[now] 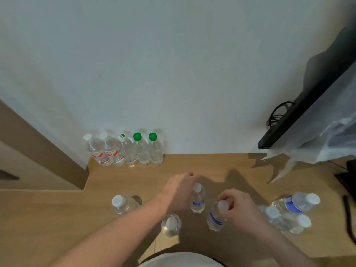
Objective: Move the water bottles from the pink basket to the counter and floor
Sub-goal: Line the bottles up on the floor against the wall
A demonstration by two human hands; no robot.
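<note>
1. A row of five bottles [123, 150] stands upright against the wall [173, 64] at far left: two with white caps and red labels, one clear, two with green caps. Lined up tight like that, they look already set down and finished with.
2. A lone white-capped bottle [123, 204] stands nearer, and a second one [171, 224] sits just under the left forearm.
3. The left hand [179, 191] curls round the neck of a blue-labelled bottle [198, 199], fingers closed about it below the cap; the bottle is upright on the wood, so I judge it is being stood down or steadied.
4. The right hand [237, 207] pinches the cap of another blue-labelled bottle [216, 218], which leans a little (a top grip lets it be planted without knocking its neighbours).
5. Further right a cluster of bottles [290, 212] lies close together, one plainly on its side.
6. The surface [57, 218] is pale wood, smooth and level. A dark screen [308, 93] with plastic wrap hangs at right, a cable behind it. The pink basket is not in view.
</note>
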